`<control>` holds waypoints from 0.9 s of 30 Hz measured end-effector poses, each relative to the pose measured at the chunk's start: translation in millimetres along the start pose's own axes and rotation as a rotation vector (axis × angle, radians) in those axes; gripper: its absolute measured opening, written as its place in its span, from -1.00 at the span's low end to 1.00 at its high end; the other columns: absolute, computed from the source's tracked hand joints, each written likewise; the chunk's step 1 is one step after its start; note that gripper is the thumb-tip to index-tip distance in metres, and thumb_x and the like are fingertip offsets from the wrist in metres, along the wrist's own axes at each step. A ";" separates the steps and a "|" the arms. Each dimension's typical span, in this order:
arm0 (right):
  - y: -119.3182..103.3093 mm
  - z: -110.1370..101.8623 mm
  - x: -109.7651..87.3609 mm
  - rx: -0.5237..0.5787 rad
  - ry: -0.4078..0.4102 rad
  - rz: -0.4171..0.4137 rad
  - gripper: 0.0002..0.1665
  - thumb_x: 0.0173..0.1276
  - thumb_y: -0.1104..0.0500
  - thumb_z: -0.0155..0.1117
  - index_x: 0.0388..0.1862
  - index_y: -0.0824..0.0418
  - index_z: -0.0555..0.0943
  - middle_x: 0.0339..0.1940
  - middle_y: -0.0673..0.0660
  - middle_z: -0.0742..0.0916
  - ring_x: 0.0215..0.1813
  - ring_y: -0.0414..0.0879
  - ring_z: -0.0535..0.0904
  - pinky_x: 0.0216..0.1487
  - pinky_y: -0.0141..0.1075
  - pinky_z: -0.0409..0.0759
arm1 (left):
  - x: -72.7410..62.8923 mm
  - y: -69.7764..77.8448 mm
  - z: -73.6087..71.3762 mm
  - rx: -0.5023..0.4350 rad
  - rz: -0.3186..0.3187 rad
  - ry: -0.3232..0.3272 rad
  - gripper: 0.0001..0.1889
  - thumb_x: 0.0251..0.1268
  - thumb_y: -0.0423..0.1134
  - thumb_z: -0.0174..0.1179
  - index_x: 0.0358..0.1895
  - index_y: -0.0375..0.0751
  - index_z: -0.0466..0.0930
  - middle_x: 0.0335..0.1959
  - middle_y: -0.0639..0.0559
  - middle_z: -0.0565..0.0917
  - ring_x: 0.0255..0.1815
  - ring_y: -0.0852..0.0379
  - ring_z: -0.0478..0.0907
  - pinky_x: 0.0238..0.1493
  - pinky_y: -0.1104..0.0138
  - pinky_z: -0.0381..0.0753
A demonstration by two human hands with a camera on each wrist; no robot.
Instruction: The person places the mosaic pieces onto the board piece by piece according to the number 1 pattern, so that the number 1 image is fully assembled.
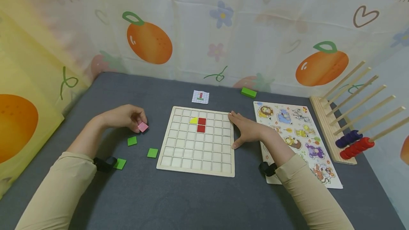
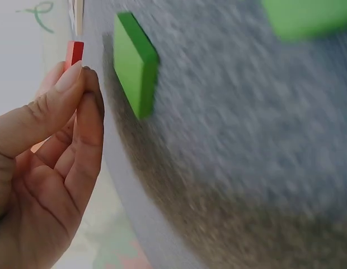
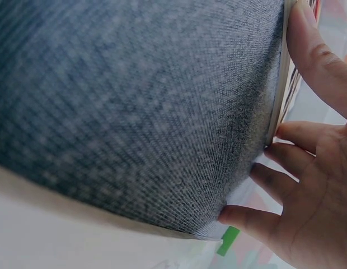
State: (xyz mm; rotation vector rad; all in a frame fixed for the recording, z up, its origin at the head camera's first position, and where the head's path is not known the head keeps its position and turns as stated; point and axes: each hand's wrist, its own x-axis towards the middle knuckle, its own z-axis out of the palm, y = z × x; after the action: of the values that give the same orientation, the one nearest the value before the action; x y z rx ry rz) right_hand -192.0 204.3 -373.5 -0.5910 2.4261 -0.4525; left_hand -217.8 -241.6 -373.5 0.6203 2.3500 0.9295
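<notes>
My left hand [image 1: 127, 118] pinches a small red square tile [image 2: 74, 53] between thumb and fingertips, left of the grid board [image 1: 191, 170]. Glare turns this tile pinkish in the head view. Around that hand lie green square tiles [image 1: 132, 141], one of them partly behind the wrist strap. Two red tiles [image 1: 201, 128] fill neighbouring cells in the board's upper part, one above the other, with a yellow piece [image 1: 193, 120] left of the upper one. With fingers spread, my right hand [image 1: 247, 129] touches the board's right edge; its thumb rests at the rim.
Behind the board lies a small gridded card [image 1: 200, 97] with a red and green pattern. A green block [image 1: 248, 92] sits near the back curtain. To the right are an animal puzzle board [image 1: 266, 178] and a wooden peg rack [image 1: 332, 137] with blue and red beads.
</notes>
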 end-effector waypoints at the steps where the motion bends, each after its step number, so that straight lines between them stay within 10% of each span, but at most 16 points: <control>1: 0.1 0.0 0.0 0.000 0.000 0.000 0.38 0.13 -0.07 0.52 0.62 0.26 -0.20 0.66 0.29 -0.17 0.66 0.30 -0.28 0.59 0.22 -0.07 | 1.5 2.1 1.0 0.003 0.001 0.003 -0.77 0.00 -0.46 0.38 -0.22 -0.27 0.63 -0.35 -0.07 0.66 -0.33 0.22 0.54 -0.26 0.42 0.55; 27: 2.6 0.4 1.4 -0.003 0.004 0.008 0.38 0.13 -0.06 0.53 0.63 0.24 -0.20 0.67 0.27 -0.17 0.67 0.28 -0.29 0.59 0.21 -0.07 | 36.5 52.8 34.0 0.111 0.018 -0.001 -0.78 0.05 -0.45 0.39 -0.21 -0.18 0.65 -0.21 -0.06 0.73 -0.27 0.18 0.64 -0.22 0.33 0.57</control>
State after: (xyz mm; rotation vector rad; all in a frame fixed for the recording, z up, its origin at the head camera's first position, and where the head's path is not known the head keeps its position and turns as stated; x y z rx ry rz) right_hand -193.6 205.7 -375.6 -0.5816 2.4328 -0.4467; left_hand -212.6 -169.4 -367.6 0.6859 2.4112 0.8104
